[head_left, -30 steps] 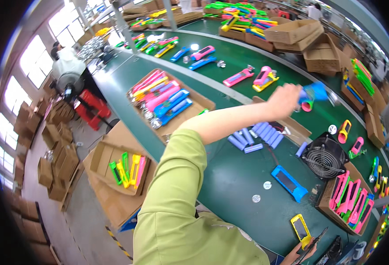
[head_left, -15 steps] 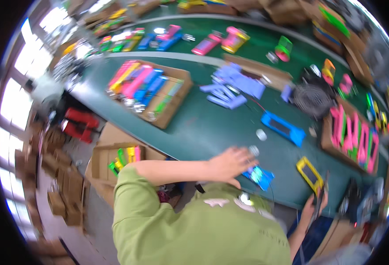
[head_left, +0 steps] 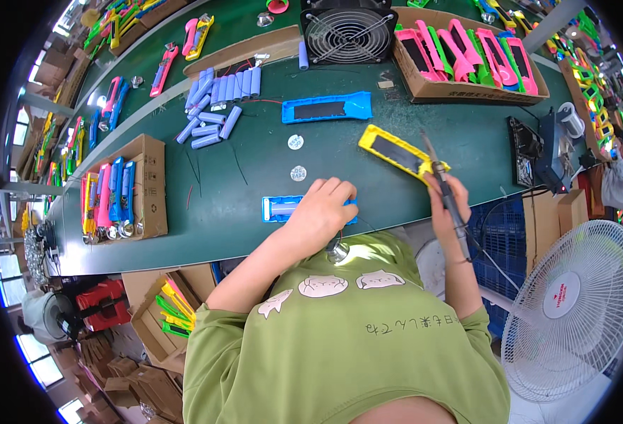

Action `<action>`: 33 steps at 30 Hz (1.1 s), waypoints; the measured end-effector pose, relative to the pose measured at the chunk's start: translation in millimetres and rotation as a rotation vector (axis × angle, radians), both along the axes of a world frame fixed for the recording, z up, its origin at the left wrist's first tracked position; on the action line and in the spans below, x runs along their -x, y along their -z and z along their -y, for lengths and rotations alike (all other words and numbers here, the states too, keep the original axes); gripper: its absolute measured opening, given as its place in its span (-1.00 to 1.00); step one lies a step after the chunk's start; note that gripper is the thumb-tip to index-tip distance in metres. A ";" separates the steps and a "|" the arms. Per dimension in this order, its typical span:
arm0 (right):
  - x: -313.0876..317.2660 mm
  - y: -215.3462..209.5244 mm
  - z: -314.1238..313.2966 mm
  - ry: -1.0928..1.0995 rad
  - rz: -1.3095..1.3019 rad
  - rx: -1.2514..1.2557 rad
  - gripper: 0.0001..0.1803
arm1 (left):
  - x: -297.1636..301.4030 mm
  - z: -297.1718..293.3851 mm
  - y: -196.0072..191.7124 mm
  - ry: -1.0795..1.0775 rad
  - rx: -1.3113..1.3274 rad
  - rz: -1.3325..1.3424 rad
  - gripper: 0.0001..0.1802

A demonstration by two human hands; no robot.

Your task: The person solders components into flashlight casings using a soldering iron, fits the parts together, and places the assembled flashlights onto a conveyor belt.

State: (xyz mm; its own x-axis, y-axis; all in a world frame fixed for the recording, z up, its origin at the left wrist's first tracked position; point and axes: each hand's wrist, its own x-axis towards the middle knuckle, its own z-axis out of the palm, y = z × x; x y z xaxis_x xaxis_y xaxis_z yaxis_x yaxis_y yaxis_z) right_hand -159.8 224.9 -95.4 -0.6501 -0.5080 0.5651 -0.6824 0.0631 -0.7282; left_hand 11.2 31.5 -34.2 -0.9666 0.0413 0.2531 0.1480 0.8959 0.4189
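Near the front table edge lies a blue plastic lamp casing (head_left: 269, 209) with a purple battery cell (head_left: 283, 209) in it. My left hand (head_left: 322, 215) is closed over its right end, hiding that part. Just below this hand, a small silver lamp head (head_left: 337, 250) hangs by the edge with thin wires near it. To the right, my right hand (head_left: 447, 205) grips a soldering iron (head_left: 450, 201), tip pointing up and away. The iron crosses the near end of a yellow casing (head_left: 400, 152) on the table; whether my fingers touch that casing I cannot tell.
Beyond my hands lie another blue casing (head_left: 357, 106), purple cells (head_left: 226, 88) and two round stickers (head_left: 295, 142). Cardboard boxes of coloured casings stand left (head_left: 157, 187) and right (head_left: 467, 92). A black fan (head_left: 348, 35) is at the back; a white fan (head_left: 573, 304) stands right.
The view has turned and steadied. My left hand, spread beside the blue casing before, now closes over its right end. My right hand still holds the soldering iron near the yellow casing.
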 end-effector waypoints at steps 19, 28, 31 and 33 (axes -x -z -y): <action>-31.0 -15.0 41.9 -0.310 0.065 -0.002 -0.74 | -13.8 51.0 2.0 -0.363 0.092 0.033 -0.96; -39.7 -24.7 72.6 -0.275 1.065 0.029 -0.86 | -2.7 46.5 0.0 -0.321 0.226 0.291 -0.97; -40.2 -25.2 74.9 -0.289 1.071 0.009 -0.86 | -2.7 46.7 0.0 -0.323 0.221 0.301 -0.97; -40.3 -23.4 75.0 -0.296 1.064 -0.007 -0.85 | -1.9 46.1 -0.6 -0.329 0.190 0.329 -0.96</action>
State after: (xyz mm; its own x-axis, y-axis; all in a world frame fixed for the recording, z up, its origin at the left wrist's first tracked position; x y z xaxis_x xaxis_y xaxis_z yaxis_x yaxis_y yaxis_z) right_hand -119.4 149.9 -72.0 -0.6547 -0.7249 -0.2141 0.3041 0.0067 -0.9526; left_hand 13.0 -14.6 -33.6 -0.9634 -0.2635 -0.0493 -0.2678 0.9378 0.2210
